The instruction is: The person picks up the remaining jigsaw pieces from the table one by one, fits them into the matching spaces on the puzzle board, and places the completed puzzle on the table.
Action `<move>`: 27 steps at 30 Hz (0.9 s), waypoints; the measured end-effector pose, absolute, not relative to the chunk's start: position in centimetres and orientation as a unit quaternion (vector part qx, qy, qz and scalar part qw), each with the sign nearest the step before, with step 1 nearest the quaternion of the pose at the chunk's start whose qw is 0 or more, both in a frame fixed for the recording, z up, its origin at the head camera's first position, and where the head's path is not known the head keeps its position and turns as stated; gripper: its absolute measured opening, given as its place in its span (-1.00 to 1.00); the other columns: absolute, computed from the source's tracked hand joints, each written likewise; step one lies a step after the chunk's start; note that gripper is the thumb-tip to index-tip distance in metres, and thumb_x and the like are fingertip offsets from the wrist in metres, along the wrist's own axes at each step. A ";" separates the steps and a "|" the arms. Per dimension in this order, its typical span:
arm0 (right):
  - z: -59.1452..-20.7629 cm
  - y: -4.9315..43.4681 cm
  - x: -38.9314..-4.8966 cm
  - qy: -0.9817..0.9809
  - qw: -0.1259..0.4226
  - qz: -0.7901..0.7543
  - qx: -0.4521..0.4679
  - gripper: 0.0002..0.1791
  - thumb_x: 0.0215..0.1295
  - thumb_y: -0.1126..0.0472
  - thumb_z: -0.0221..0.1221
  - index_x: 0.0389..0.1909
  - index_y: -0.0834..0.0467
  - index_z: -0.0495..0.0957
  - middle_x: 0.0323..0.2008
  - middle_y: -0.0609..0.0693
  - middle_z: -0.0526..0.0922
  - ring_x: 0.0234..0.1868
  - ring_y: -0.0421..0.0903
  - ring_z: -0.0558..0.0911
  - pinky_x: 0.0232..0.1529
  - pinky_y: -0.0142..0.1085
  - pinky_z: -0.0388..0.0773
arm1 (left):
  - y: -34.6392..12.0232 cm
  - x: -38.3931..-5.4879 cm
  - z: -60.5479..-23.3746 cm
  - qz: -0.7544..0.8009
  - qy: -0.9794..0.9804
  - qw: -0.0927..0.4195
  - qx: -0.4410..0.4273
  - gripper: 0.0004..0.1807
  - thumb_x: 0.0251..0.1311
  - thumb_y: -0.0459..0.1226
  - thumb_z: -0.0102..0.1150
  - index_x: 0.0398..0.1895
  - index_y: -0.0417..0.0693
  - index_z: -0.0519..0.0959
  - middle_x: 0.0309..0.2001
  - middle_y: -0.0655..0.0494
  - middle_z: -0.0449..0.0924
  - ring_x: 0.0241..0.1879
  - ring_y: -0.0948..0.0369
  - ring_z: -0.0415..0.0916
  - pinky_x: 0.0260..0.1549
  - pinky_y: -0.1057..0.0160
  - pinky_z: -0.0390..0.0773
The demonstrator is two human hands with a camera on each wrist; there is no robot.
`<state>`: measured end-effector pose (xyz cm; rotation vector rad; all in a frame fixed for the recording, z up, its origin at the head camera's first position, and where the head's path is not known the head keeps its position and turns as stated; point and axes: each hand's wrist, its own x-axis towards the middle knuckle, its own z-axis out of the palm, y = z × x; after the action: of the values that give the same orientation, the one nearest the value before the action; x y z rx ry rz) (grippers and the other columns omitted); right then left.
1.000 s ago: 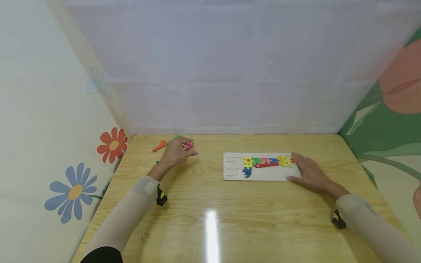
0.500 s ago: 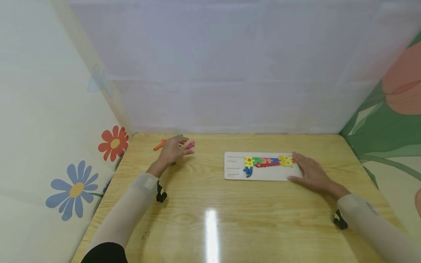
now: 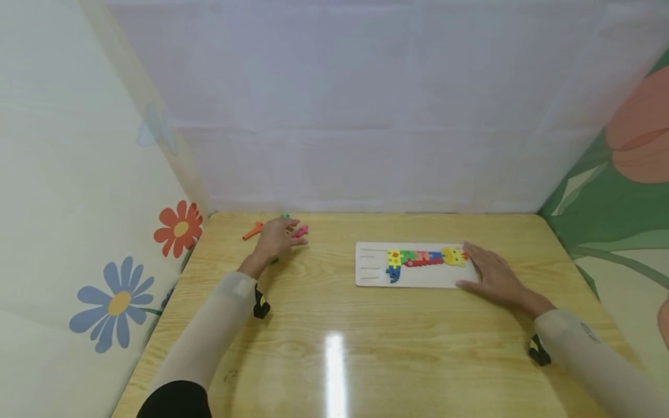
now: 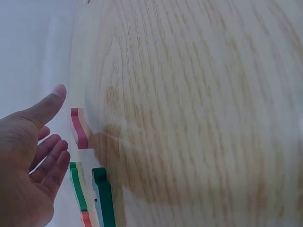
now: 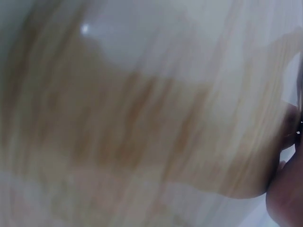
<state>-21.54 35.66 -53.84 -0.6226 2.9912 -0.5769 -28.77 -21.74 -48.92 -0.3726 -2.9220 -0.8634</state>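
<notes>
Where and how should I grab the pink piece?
I'd pinch the pink piece across its middle, left hand coming from above: it looks long and slim, lies on the table and is apart from the lighter green piece.

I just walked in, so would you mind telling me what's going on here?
A person is working with colourful puzzle pieces at a wooden table. Their right hand rests at the right end of a white board, on which some pieces already form an animal with a yellow head. Their left hand is by the loose pink piece, not holding it. An orange piece and two green ones lie nearby, off the board.
</notes>
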 end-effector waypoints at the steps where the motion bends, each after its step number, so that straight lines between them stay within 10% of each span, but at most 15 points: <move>1: -53.8 35.6 -21.5 0.962 0.017 -0.187 -0.200 0.16 0.35 -0.30 0.32 0.69 0.25 0.01 0.65 0.31 0.08 0.62 0.37 0.10 0.53 0.36 -0.02 | -21.7 -28.8 -48.9 -0.280 -0.951 0.038 -0.122 -0.30 0.17 -0.09 0.60 0.29 -0.30 0.62 0.13 -0.26 0.72 0.08 -0.13 0.71 0.01 -0.14 0.70; 27: -54.3 36.0 -21.8 0.963 0.019 -0.181 -0.198 0.18 0.36 -0.33 0.30 0.70 0.23 -0.03 0.65 0.31 0.08 0.61 0.37 0.11 0.51 0.37 -0.01 | -21.3 -29.2 -49.5 -0.278 -0.954 0.026 -0.110 -0.37 0.23 -0.16 0.56 0.26 -0.35 0.63 0.09 -0.26 0.74 0.05 -0.12 0.73 0.05 -0.10 0.70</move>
<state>-21.79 35.98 -54.33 -0.6149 2.9890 -0.5622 -29.18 -21.33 -49.48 -0.3389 -2.9483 -0.8594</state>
